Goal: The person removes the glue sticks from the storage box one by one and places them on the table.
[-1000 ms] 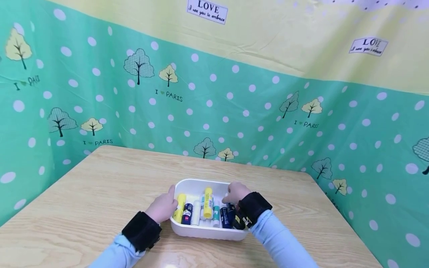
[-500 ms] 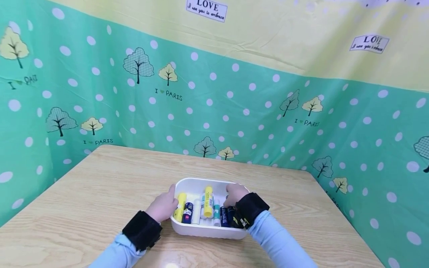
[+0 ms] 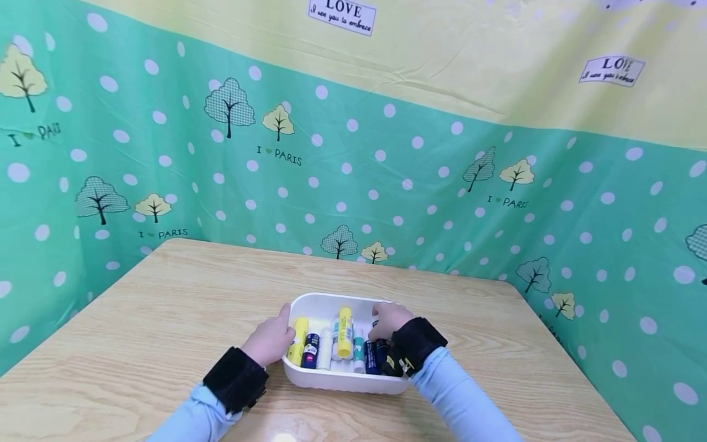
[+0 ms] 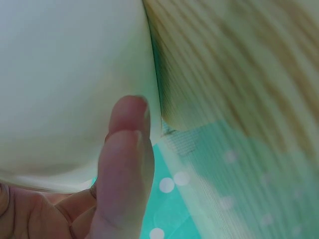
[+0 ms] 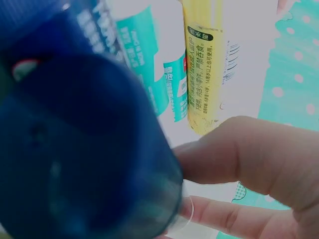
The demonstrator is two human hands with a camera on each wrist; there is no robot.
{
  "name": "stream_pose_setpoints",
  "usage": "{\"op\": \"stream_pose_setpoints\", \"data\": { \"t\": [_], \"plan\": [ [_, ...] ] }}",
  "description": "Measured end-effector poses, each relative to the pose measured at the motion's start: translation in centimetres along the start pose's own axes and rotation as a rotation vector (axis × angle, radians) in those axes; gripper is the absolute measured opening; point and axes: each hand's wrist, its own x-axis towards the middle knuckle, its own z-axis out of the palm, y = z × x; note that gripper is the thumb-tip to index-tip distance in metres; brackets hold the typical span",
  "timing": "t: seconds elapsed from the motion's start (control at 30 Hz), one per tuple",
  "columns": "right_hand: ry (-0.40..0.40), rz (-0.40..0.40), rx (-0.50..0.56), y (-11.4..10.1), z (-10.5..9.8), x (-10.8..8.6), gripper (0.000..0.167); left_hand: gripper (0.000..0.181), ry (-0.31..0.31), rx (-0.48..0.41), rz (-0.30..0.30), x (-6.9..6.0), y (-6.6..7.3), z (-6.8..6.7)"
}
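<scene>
A white plastic bin (image 3: 348, 383) stands on the table with several glue sticks lying in it. My left hand (image 3: 269, 341) holds its left end; in the left wrist view fingers (image 4: 124, 179) lie along the outer wall. At the right end, my right hand (image 3: 390, 320) reaches inside. There its thumb and a finger pinch a dark blue glue stick (image 5: 94, 154), large and blurred in the right wrist view. A yellow glue stick (image 3: 345, 331) lies on top in the middle. Teal-and-white (image 3: 358, 351) and white (image 3: 324, 348) ones lie beside it.
Another yellow glue stick (image 3: 298, 341) and a dark blue one with a red mark (image 3: 310, 351) lie at the bin's left. The wooden table (image 3: 221, 288) reaches back to a green and yellow printed curtain (image 3: 353, 153).
My right hand has moved slightly lower into the bin's right end, its fingers now down around a dark blue glue stick. The left hand keeps its place on the bin.
</scene>
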Motion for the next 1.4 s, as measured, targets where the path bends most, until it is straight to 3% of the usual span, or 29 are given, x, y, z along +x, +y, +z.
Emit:
{"op": "stream_pose_setpoints", "data": {
  "t": [0.5, 0.93, 1.4],
  "plan": [
    [0.017, -0.012, 0.006, -0.18, -0.05, 0.05, 0.042, 0.055, -0.001, 0.007, 0.001, 0.04, 0.08, -0.05],
    [-0.125, -0.088, 0.105, -0.03, -0.57, 0.12, 0.042, 0.055, -0.003, 0.012, 0.006, 0.19, -0.01, 0.03],
    [-0.194, -0.134, 0.182, 0.6, -0.68, 0.59, 0.045, 0.055, 0.001, 0.004, 0.001, 0.05, 0.05, 0.03]
  ]
}}
